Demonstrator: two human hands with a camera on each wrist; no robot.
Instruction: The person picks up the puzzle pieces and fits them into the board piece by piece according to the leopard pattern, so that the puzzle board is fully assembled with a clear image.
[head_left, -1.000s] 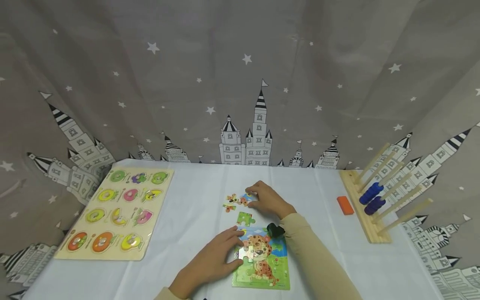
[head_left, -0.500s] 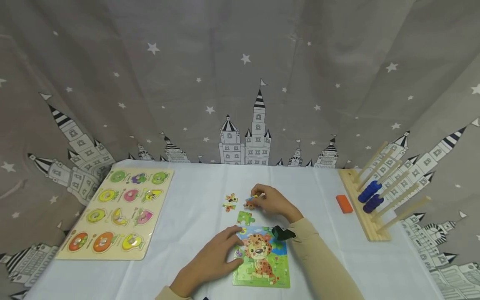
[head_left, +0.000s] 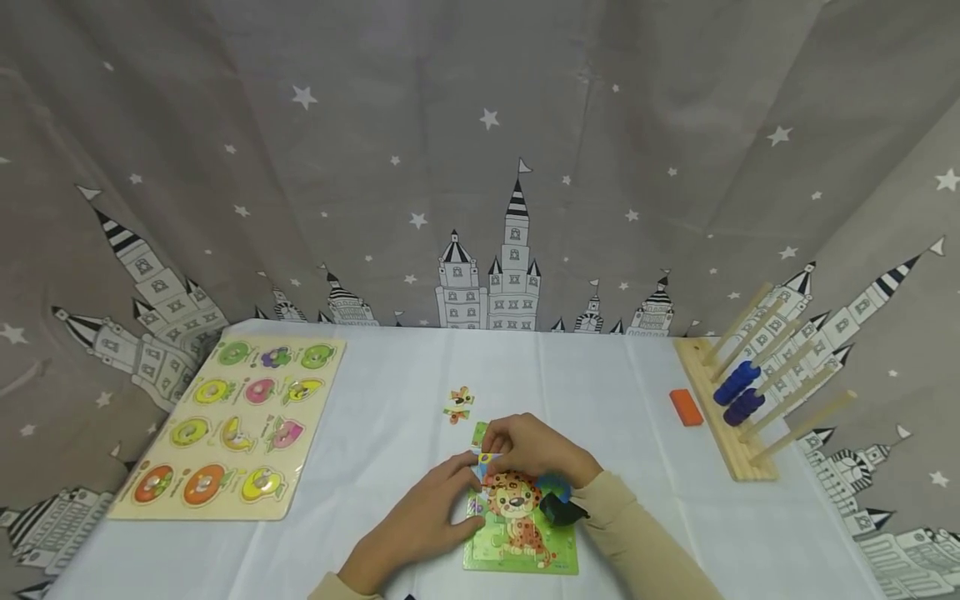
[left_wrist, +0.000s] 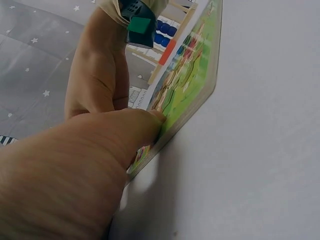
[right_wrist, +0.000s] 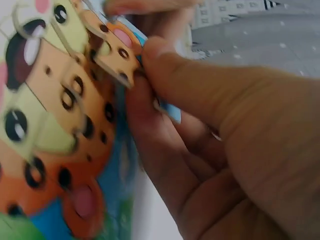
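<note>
A leopard jigsaw puzzle (head_left: 558, 550) in a flat tray lies on the white table in front of the person. The left hand (head_left: 423, 512) rests at its left side, fingers extended and thumb (left_wrist: 145, 125) on the tray's edge. Over the tray's upper left part, the right hand (head_left: 532, 450) pinches a puzzle piece (right_wrist: 122, 52) between thumb and fingers. An orange spotted ear and blue sky show on this piece, tilted close over the leopard's head. Beyond the tray, a green puzzle piece (head_left: 478, 434) is partly hidden by the right hand. Two small pieces lie farther off, a leopard-face piece (head_left: 461, 397) and an orange-green piece (head_left: 456, 415).
A wooden fruit puzzle board (head_left: 217, 450) lies at the left. On the right stands a wooden peg rack (head_left: 723, 417) with blue and purple beads (head_left: 742, 406) on its pegs, an orange block (head_left: 686, 407) beside it. A grey castle-print curtain (head_left: 360, 150) hangs behind the table.
The right hand has picked up the ear-and-sky puzzle piece from beside the loose pieces and carried it toward the person, over the tray's upper left. The left hand has stayed in place.
</note>
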